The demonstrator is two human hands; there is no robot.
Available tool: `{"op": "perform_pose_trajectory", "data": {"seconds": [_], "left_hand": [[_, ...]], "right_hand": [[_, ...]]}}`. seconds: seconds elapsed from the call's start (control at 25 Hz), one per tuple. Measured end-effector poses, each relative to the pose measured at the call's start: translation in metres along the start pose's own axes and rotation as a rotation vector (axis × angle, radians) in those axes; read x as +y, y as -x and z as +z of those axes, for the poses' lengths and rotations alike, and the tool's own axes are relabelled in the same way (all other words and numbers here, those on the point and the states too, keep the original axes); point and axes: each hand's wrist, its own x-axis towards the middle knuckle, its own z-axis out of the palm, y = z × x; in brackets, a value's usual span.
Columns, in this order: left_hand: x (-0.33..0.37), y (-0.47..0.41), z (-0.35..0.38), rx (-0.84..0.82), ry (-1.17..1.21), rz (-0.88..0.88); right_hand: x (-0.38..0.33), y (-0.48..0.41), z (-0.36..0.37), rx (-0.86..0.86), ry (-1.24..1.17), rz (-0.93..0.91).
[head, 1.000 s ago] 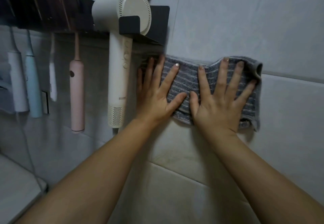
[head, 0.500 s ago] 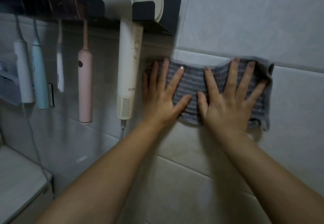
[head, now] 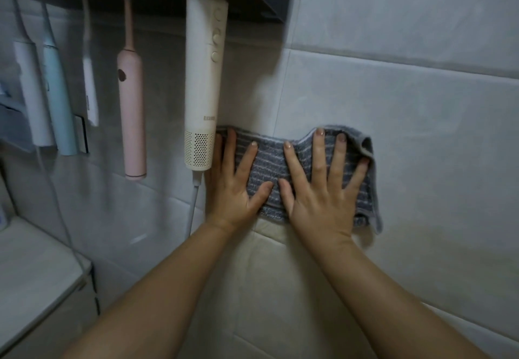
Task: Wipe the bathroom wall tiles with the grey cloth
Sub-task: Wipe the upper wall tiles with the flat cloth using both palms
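Two flat hands pin a grey striped terry cloth [head: 269, 167] to pale glossy wall tiles [head: 421, 123].

Left hand [head: 234, 187] and right hand [head: 320, 193] lie on it, fingers spread wide and straight; soft ribbed fabric shows between them, bunching past the right fingertips [head: 341, 137]. A smooth cream hairdryer [head: 203, 89] hangs just left of the left fingers.

The cloth [head: 266, 166] is lying on the wall tiles [head: 421, 123] under the left hand [head: 231, 190] and right hand [head: 320, 201]. The hair dryer [head: 203, 92] is hanging just left; toothbrushes [head: 131, 111] are hanging further left.

Left hand [head: 234, 190], right hand [head: 320, 198]: both flat, spread wide (thumbs [head: 262, 191] near, apart).
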Motion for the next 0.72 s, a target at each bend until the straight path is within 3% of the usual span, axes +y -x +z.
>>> {"op": "perform_pose_trajectory", "data": {"seconds": [0.36,0.72], "left_hand": [[0.008,0.070,0.023,0.001,-0.063,0.058],[0.075,0.104,0.036,-0.027,-0.057,0.139]], "right_hand": [[0.007,0.072,0.010,-0.003,-0.014,-0.044],[0.064,0.133,-0.005,-0.010,0.019,-0.008]]}}
